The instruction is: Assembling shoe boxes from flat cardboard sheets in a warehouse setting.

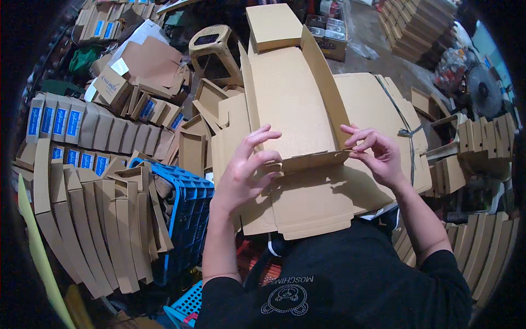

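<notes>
A partly folded brown cardboard box (293, 98) lies in front of me, its long side walls standing and its far end folded up. The near flap with its slotted edge stretches toward my body. At the near left corner is my left hand (245, 171), fingers curved and spread apart, the fingertips close to the cardboard. My right hand (377, 153) pinches the near right corner between thumb and fingers. Beneath the box lies a stack of flat cardboard sheets (370, 104), with a dark strap (404, 118) across its right part.
Rows of folded boxes (104, 219) stand at the left beside a blue plastic crate (186, 192). A beige stool (216, 52) is beyond the work. More cardboard stacks (419, 27) are at the far right, near a round fan-like object (485, 93). A light-blue basket (186, 304) sits low left.
</notes>
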`<state>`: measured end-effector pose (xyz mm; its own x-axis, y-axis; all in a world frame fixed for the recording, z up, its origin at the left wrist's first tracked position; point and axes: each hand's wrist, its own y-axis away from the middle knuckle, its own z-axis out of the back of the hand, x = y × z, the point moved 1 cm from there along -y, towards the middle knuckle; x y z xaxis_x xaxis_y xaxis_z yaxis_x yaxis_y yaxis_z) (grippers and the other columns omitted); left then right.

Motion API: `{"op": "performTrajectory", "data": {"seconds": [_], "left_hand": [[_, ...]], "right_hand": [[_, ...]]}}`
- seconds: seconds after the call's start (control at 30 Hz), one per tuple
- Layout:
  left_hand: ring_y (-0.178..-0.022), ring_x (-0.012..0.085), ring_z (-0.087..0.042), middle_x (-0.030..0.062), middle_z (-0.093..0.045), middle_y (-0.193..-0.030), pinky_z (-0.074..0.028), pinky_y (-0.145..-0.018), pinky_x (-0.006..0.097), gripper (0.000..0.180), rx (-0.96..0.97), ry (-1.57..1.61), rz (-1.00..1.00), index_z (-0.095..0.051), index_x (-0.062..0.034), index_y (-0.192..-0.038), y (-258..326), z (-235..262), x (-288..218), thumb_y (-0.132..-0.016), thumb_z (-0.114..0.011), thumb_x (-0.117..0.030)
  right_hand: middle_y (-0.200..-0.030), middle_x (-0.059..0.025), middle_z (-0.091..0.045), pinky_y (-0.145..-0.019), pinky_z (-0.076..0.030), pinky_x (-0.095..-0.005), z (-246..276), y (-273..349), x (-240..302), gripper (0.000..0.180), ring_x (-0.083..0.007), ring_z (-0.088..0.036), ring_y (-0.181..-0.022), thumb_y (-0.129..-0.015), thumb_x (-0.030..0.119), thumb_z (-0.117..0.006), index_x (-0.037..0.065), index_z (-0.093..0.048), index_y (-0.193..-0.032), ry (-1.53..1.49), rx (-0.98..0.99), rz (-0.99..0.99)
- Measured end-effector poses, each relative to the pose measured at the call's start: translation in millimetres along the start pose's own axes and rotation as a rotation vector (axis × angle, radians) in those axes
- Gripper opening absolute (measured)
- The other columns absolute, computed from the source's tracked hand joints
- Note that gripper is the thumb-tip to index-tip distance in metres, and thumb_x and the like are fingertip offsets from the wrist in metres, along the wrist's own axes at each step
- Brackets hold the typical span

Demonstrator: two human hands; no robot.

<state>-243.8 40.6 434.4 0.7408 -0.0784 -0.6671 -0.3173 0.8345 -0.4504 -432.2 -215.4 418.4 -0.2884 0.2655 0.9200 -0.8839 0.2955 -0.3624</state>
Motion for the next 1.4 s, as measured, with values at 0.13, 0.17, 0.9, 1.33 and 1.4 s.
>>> {"op": "performTrajectory", "data": {"seconds": [0.13,0.17,0.9,1.33,1.4], "left_hand": [[-0.135,0.04,-0.05,0.009,-0.062,-0.128,-0.047,-0.108,0.05,0.03,0.044,-0.089,-0.07,-0.069,-0.0099,-0.087,0.2,4.3,-2.1,-0.062,-0.082,0.001],[-0.135,0.04,-0.05,0.009,-0.062,-0.128,-0.047,-0.108,0.05,0.03,0.041,-0.098,-0.056,-0.069,-0.0099,-0.087,4.4,6.2,-2.8,-0.062,-0.082,0.001],[-0.144,0.0343,-0.04,0.0145,-0.027,-0.161,-0.035,-0.118,0.044,0.071,-0.64,0.369,0.549,-0.02,-0.0053,-0.159,21.6,41.3,34.3,-0.102,-0.058,-0.025],[-0.139,0.0338,-0.045,0.0167,-0.032,-0.159,-0.034,-0.117,0.046,0.1,-0.493,1.263,0.413,-0.027,-0.0002,-0.155,21.0,47.9,31.3,-0.094,-0.029,-0.079],[-0.134,0.0306,-0.05,0.0168,-0.044,-0.152,-0.04,-0.113,0.042,0.095,-0.667,1.582,0.308,-0.039,-0.0003,-0.149,33.9,47.8,45.0,-0.096,-0.03,-0.078]], "right_hand": [[-0.107,-0.0141,-0.072,-0.108,-0.047,-0.0486,25.4,-16.1,32.1,0.017,-0.0342,-0.064,-0.119,-0.074,-0.004,-0.082,0.003,-0.07,-0.084,0.147,0.091,0.043],[-0.107,-0.0148,-0.073,-0.106,-0.047,-0.0496,39.2,-23.4,39.3,0.013,-0.0343,-0.065,-0.116,-0.077,0.003,-0.081,0.005,-0.072,-0.085,0.171,0.182,0.133],[-0.104,-0.0024,-0.067,-0.111,-0.039,-0.054,9.0,-16.7,14.1,0.019,-0.0331,-0.053,-0.131,-0.074,0.015,-0.084,0.011,-0.069,-0.084,0.87,0.241,0.284],[-0.069,-0.001,-0.055,-0.11,-0.036,-0.056,-39.7,4.3,53.6,0.019,-0.0192,-0.056,-0.069,-0.076,0.013,-0.084,0.008,-0.07,-0.088,0.876,-0.184,0.419],[-0.072,-0.0016,-0.057,-0.109,-0.037,-0.0545,-50.6,-2.5,57.7,0.024,-0.0201,-0.057,-0.071,-0.077,0.016,-0.084,0.007,-0.07,-0.094,0.844,-0.136,0.365]]}}
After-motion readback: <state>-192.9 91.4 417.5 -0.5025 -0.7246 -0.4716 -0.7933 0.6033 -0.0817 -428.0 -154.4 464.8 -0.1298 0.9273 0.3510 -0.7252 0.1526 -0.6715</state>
